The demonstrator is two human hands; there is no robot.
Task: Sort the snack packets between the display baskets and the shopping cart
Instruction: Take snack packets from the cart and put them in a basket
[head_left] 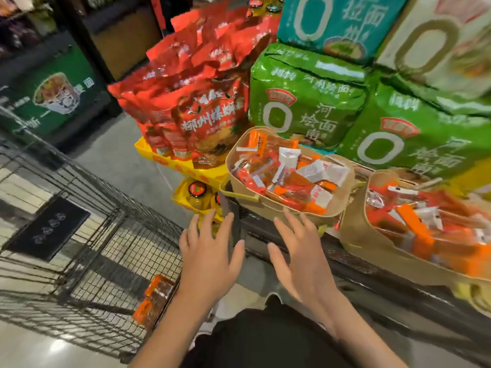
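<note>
Between cart and shelf: our left hand (210,251) and right hand (300,258) hover side by side with fingers spread and straight, gripping nothing.
Left hand: over the gap of grey floor (127,166), its fingertips near the dark shelf edge (265,229).
Right hand: fingertips just short of the near basket (268,205); we cannot tell whether they touch its wall.
Near basket: tan, soft-sided, on the shelf edge, heaped with orange and white snack packets (287,176); print too small to read.
Far basket (372,245): to the right, same make, also heaped with packets, blurred.
Shopping cart (87,235): black wire, to our left; orange packets in the cart (154,298) lie against its near right corner.
Open room: floor between cart and shelf, running ahead past the yellow tray (170,160).
Red bags (202,112): upright in that tray, writing upside down and blurred.
Green packs (300,99): stacked behind the baskets, large white "0" and characters 河南烩面.
Teal pack (337,22): on top, "0" and 兰州拉面, partly cropped.
</note>
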